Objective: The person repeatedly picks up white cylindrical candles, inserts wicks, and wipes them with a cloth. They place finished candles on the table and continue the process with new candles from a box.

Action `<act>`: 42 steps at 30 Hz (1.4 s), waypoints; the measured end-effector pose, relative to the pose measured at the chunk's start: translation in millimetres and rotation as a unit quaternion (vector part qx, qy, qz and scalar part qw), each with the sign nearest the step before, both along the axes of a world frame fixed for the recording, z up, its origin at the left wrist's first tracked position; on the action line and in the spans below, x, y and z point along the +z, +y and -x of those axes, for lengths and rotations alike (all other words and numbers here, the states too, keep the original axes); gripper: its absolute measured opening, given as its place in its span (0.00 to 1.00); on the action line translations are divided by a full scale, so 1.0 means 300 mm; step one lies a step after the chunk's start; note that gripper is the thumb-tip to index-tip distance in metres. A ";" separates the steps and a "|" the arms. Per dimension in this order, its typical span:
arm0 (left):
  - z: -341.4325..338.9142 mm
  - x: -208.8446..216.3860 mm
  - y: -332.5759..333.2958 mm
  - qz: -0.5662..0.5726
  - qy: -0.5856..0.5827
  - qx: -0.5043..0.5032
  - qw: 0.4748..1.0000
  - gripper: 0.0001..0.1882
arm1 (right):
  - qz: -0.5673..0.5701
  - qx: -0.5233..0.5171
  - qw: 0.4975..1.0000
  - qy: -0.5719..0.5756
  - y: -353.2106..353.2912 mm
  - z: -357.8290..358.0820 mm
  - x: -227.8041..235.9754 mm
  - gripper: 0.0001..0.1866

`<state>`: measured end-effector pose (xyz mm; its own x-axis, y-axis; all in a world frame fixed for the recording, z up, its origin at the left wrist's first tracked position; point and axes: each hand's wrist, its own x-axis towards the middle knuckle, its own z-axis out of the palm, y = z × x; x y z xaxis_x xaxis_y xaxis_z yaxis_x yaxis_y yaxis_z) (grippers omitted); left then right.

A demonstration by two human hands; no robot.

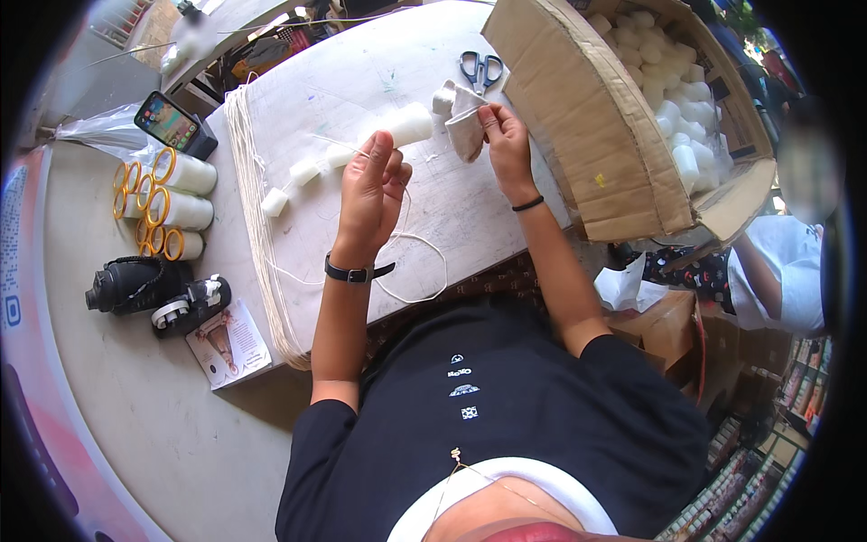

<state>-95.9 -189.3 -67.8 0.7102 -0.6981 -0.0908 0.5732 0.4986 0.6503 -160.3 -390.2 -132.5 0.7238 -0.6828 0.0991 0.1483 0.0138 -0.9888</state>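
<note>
My left hand (372,185) is closed, thumb against fingers, on a thin white cord (423,237) that loops down over the table's near edge. Just beyond it lies a row of translucent white blocks, with a small one (275,201) at the left end and a larger white cylinder (411,124) at the right. Between thumb and fingers, my right hand (508,149) grips a crumpled off-white cloth (463,126). Dark-handled scissors (480,70) lie just past the cloth, their blades partly hidden.
A bundle of white cord (248,172) wraps the white tabletop's (307,90) left side. At right stands an open cardboard box (596,135) of white pieces (686,117). Left are a phone (170,122), gold-rimmed jars (185,208), a black bottle (135,285) and another person's sleeve (786,271) at far right.
</note>
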 end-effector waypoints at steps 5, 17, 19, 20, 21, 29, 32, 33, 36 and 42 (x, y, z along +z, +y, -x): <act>0.050 -0.072 -0.102 -0.064 -0.051 0.038 0.996 0.20 | -0.062 0.056 0.966 -0.243 0.131 0.050 0.083 0.17; 0.103 -0.141 -0.153 -0.104 -0.078 0.052 0.990 0.15 | 0.140 -0.082 0.986 -0.042 0.200 0.013 0.104 0.22; 0.122 -0.138 -0.150 -0.100 -0.031 0.064 0.992 0.14 | 0.126 -0.087 0.984 -0.095 0.201 0.007 0.120 0.23; 0.128 -0.133 -0.150 -0.088 -0.039 0.068 0.993 0.14 | 0.123 -0.078 0.984 -0.102 0.204 0.005 0.133 0.23; 0.135 -0.129 -0.149 -0.077 -0.037 0.072 0.994 0.13 | 0.110 -0.073 0.985 -0.114 0.208 0.006 0.147 0.23; 0.148 -0.096 -0.146 0.007 0.018 0.066 0.998 0.12 | 0.397 -0.075 0.904 -0.139 0.161 0.009 0.255 0.27; 0.098 -0.110 -0.133 -0.043 -0.045 0.047 0.997 0.12 | 0.343 0.039 0.923 -0.170 0.134 0.003 0.262 0.19; 0.076 -0.117 -0.128 -0.036 -0.083 0.057 0.994 0.12 | 0.286 0.088 0.941 -0.160 0.125 0.006 0.260 0.18; -0.005 -0.137 -0.079 -0.086 -0.083 0.017 0.993 0.16 | 0.297 0.206 0.929 -0.086 0.104 0.030 0.244 0.34; -0.009 -0.186 -0.046 -0.257 -0.267 0.071 0.926 0.23 | 0.319 0.174 0.928 0.086 0.103 0.061 0.196 0.25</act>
